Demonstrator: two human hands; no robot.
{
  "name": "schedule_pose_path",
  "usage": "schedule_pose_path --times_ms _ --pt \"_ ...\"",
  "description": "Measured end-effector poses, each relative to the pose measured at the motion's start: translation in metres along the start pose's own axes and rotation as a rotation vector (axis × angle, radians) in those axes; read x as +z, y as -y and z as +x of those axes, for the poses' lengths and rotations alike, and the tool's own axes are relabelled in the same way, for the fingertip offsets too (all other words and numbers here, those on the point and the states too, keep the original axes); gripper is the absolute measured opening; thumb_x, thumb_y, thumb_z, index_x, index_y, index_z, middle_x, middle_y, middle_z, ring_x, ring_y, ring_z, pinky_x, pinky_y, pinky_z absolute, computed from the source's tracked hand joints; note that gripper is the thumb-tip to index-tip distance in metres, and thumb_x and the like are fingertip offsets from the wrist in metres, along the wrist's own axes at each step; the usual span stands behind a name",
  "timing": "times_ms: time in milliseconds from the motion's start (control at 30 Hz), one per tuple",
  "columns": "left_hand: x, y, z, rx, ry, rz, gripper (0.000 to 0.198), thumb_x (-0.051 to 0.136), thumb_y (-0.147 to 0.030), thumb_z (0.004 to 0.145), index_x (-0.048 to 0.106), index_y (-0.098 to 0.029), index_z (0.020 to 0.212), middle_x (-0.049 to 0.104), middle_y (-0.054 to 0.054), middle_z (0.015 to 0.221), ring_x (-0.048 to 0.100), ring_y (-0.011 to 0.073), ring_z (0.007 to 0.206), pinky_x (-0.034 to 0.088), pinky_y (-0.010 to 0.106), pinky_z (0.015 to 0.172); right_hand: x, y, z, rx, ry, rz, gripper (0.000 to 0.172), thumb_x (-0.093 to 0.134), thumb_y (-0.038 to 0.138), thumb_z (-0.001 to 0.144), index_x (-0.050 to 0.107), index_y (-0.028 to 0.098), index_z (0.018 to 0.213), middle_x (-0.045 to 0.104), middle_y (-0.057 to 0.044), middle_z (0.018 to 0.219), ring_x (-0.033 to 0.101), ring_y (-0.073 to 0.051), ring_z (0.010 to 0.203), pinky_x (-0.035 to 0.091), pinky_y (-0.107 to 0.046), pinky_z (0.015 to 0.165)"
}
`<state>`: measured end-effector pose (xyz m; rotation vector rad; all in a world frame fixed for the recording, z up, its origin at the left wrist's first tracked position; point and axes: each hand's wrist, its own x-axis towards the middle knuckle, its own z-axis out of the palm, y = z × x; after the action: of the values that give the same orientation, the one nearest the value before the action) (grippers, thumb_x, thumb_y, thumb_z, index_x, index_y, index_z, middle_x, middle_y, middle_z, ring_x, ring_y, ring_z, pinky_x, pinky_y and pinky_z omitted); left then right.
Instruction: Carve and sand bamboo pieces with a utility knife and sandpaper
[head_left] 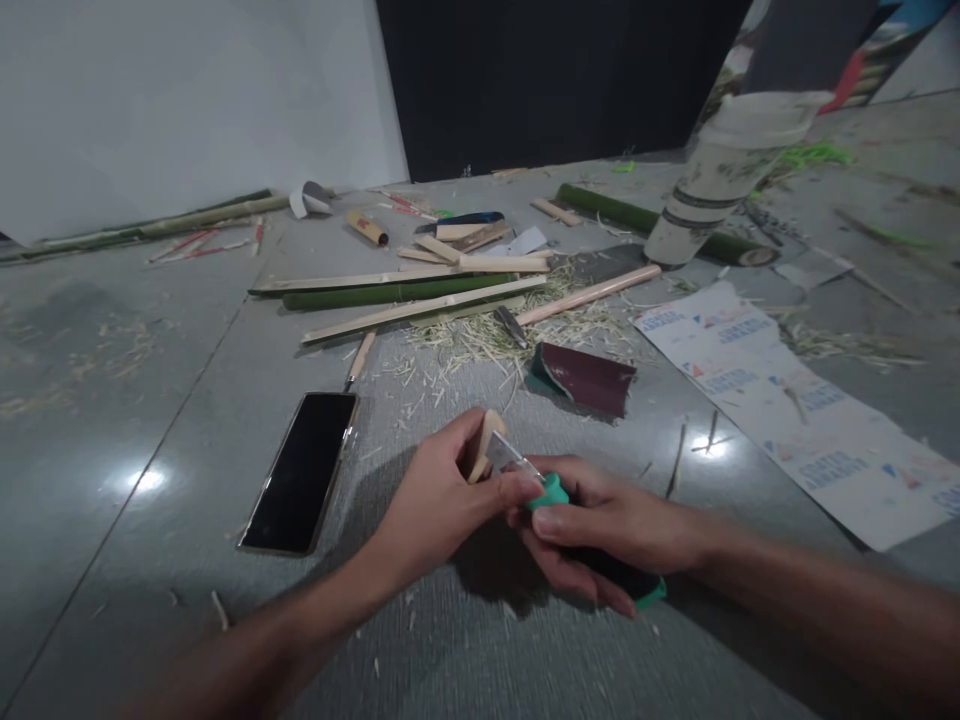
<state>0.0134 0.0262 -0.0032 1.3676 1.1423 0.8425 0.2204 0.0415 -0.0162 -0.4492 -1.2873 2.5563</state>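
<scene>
My left hand (442, 490) is closed around a small pale piece of bamboo (486, 440), held upright between thumb and fingers. My right hand (600, 525) grips a utility knife with a teal and black handle (551, 492). Its metal blade (510, 455) rests against the bamboo piece. Both hands hover low over the grey floor, close together, just right of a black phone (301, 485).
Split bamboo strips and green bamboo poles (397, 292) lie further back among shavings. A folded dark red sandpaper sheet (585, 378) lies just beyond my hands. A lidded paper cup (720, 175) stands at right, beside a printed paper sheet (795, 410).
</scene>
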Motion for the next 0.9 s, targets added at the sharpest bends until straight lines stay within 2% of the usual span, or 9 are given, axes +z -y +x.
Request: schedule_pose_path --times_ms 133,300,367,633,800,900 --pt "-0.001 0.001 0.000 0.006 0.029 -0.051 0.038 0.084 -0.036 0.081 0.050 -0.020 0.078 0.046 -0.007 0.072 0.039 0.0116 0.069 0.031 0.025 0.061 0.000 -0.001 -0.001 0.011 -0.011 0.010 0.035 0.067 0.051 0.104 0.049 0.022 0.104 0.064 0.008 0.064 0.051 -0.005 0.034 0.044 -0.011 0.034" --pt "-0.005 -0.002 0.001 -0.048 0.208 -0.058 0.046 0.090 -0.034 0.074 0.046 -0.021 0.078 0.042 -0.009 0.069 0.033 0.0101 0.065 0.025 0.024 0.056 -0.014 0.000 -0.003 0.206 0.186 0.092 0.039 0.070 0.055 0.101 0.053 0.019 0.104 0.067 0.005 0.063 0.054 -0.009 0.032 0.045 -0.016 0.030" --pt "-0.004 -0.002 0.001 -0.049 0.226 -0.090 0.047 0.090 -0.034 0.074 0.045 -0.021 0.077 0.041 -0.009 0.069 0.033 0.0099 0.065 0.025 0.024 0.056 -0.015 0.000 -0.003 0.217 0.215 0.114 0.040 0.070 0.055 0.100 0.054 0.019 0.106 0.067 0.005 0.064 0.053 -0.009 0.031 0.045 -0.017 0.029" --pt "0.006 0.002 -0.005 -0.002 -0.007 -0.088 0.038 0.082 -0.037 0.084 0.048 -0.021 0.078 0.042 -0.008 0.070 0.036 0.0110 0.067 0.030 0.026 0.060 0.008 -0.005 0.001 -0.052 -0.013 -0.017 0.032 0.066 0.049 0.105 0.051 0.021 0.102 0.063 0.008 0.065 0.049 -0.004 0.035 0.041 -0.012 0.035" --pt "0.004 0.006 -0.003 0.074 -0.042 -0.035 0.038 0.077 -0.043 0.089 0.049 -0.021 0.079 0.040 -0.007 0.072 0.035 0.0116 0.068 0.030 0.026 0.060 0.012 -0.009 0.000 -0.083 -0.076 -0.050 0.032 0.063 0.052 0.106 0.051 0.022 0.103 0.061 0.008 0.063 0.046 -0.005 0.035 0.038 -0.013 0.035" --pt "0.003 0.008 -0.002 0.097 -0.082 -0.044 0.039 0.064 -0.052 0.099 0.049 -0.021 0.082 0.039 -0.006 0.073 0.034 0.0114 0.066 0.029 0.027 0.058 0.007 -0.005 0.000 -0.198 -0.249 -0.090 0.030 0.062 0.050 0.107 0.052 0.023 0.102 0.059 0.008 0.061 0.043 -0.005 0.036 0.031 -0.014 0.035"
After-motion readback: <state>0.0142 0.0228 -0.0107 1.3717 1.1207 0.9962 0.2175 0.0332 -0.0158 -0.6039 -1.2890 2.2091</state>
